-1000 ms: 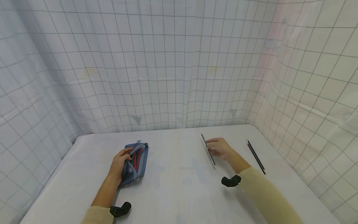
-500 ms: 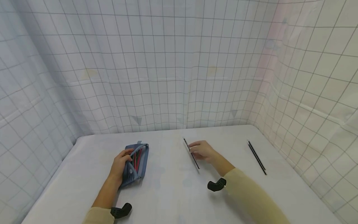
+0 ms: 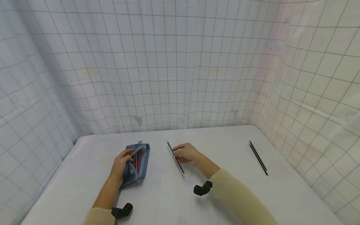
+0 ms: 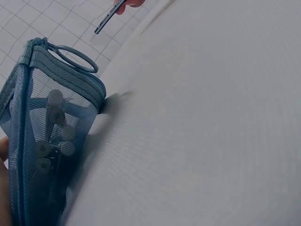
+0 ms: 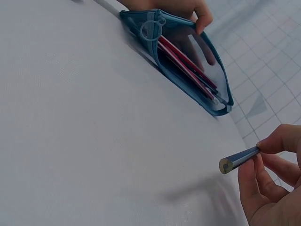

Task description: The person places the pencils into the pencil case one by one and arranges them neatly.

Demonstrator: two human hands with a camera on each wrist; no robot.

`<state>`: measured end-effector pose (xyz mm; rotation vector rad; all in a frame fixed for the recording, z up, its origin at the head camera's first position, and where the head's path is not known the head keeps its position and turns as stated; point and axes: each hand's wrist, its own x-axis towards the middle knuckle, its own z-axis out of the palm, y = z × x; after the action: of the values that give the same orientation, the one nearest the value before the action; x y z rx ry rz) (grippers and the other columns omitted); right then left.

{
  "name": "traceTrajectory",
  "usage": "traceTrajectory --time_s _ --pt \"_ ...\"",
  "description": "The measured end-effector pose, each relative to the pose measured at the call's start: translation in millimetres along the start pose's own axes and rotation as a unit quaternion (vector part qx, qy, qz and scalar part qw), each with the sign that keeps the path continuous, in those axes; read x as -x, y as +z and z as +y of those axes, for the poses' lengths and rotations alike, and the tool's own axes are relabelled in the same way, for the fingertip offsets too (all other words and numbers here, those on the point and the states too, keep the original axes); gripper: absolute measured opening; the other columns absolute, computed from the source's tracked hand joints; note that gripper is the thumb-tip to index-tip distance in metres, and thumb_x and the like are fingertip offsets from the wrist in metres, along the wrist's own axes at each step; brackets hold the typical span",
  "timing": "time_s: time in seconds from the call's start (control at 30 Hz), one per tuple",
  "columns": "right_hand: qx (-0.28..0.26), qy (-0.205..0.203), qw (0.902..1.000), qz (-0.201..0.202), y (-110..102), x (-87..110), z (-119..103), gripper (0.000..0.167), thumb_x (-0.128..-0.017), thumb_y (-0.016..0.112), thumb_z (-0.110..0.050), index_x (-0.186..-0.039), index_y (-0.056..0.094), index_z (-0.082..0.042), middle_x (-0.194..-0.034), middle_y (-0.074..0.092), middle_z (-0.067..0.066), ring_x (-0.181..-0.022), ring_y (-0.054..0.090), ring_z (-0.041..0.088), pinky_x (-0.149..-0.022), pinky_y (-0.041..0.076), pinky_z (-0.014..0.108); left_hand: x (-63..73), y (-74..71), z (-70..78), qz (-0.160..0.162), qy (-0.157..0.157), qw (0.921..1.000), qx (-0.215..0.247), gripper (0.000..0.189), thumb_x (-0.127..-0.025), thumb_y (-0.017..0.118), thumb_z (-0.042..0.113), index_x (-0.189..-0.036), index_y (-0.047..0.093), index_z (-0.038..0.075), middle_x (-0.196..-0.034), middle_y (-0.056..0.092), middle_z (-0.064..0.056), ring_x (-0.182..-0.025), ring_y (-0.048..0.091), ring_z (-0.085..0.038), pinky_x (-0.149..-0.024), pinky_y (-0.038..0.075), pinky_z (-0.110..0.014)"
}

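A blue mesh zip pencil case (image 3: 145, 162) lies on the left part of the table with its mouth spread. My left hand (image 3: 121, 164) grips its left edge, the fingers reaching over the rim. Several pencils (image 5: 188, 66), red and dark ones among them, are inside; in the left wrist view their round ends show through the mesh. To the right of the case, my right hand (image 3: 187, 154) pinches a dark pencil (image 3: 180, 165) between thumb and fingers. This pencil slants above the tabletop, and its flat wooden end (image 5: 226, 165) faces the right wrist camera.
Two dark pencils (image 3: 257, 157) lie side by side near the right edge of the white-covered table (image 3: 219, 200). White cloth with a grid pattern (image 3: 180, 78) hangs behind and along both sides. A zip ring (image 4: 75, 59) sticks out from the case's end.
My right hand has carried the dark pencil leftward across the table, closer to the pencil case. The left hand and the case have stayed put.
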<state>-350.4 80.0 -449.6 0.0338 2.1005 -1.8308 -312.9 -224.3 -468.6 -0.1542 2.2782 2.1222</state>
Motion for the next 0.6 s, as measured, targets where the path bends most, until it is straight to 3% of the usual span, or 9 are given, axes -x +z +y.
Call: traceTrajectory --time_s 0.3,0.6 --pt "-0.013 -0.002 0.9999 -0.004 11.7 -2.0 -1.3 0.031 -0.087 0.070 0.002 -0.118 0.073 0.000 -0.101 0.065 0.010 -0.077 0.062 0.017 -0.064 0.055 0.026 -1.3 0.3 1.3 0.005 0.000 1.0000 -0.008 0.059 -0.092 0.044 0.004 -0.151 0.043 -0.003 -0.154 0.039 -0.021 -0.136 0.032 -0.034 -0.114 0.017 -0.049" --pt "-0.007 -0.011 0.9995 -0.028 39.9 -6.9 -0.2 0.027 -0.087 0.070 0.002 -0.114 0.075 -0.002 -0.095 0.066 0.008 -0.073 0.061 0.015 -0.059 0.053 0.024 -0.9 -0.2 2.0 0.003 0.004 0.9999 -0.010 0.059 -0.094 0.043 0.005 -0.152 0.042 -0.003 -0.154 0.039 -0.022 -0.135 0.032 -0.034 -0.113 0.018 -0.049"
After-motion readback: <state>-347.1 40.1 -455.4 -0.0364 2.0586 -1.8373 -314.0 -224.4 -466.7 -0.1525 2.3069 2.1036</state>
